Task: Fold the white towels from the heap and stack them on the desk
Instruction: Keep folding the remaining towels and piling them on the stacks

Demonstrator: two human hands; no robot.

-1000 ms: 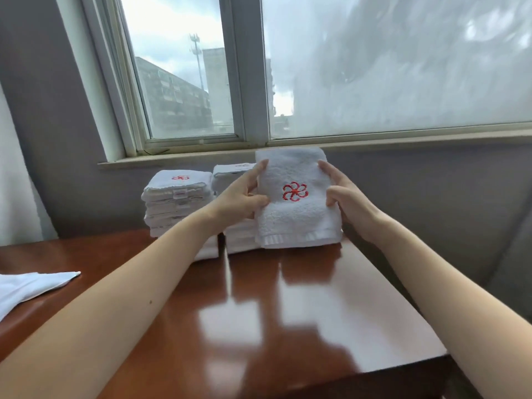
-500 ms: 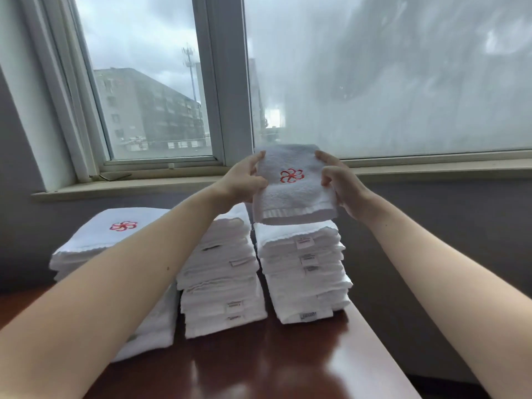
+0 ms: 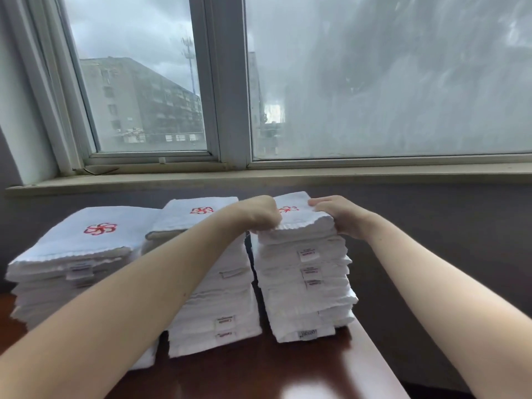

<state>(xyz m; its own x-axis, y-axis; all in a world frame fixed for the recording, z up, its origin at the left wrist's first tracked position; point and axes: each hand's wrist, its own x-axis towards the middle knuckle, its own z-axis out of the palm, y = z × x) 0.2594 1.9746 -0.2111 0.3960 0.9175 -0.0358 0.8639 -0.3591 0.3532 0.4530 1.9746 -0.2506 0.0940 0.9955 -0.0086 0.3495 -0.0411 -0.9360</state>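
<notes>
A folded white towel (image 3: 299,216) with a red flower emblem lies on top of the right stack (image 3: 308,286) of folded towels on the brown desk (image 3: 259,375). My left hand (image 3: 260,214) grips its left edge with curled fingers. My right hand (image 3: 335,214) grips its right edge, fingers on top, thumb hidden. A middle stack (image 3: 218,312) and a lower left stack (image 3: 74,254) stand beside it, each topped by a towel with the red emblem. The heap is out of view.
The stacks stand at the desk's far edge against a dark wall below a window sill (image 3: 259,177). The desk's right edge (image 3: 380,358) runs close beside the right stack.
Both hands have lowered the folded towel from above the right stack onto its top. The view has moved closer to the stacks.
</notes>
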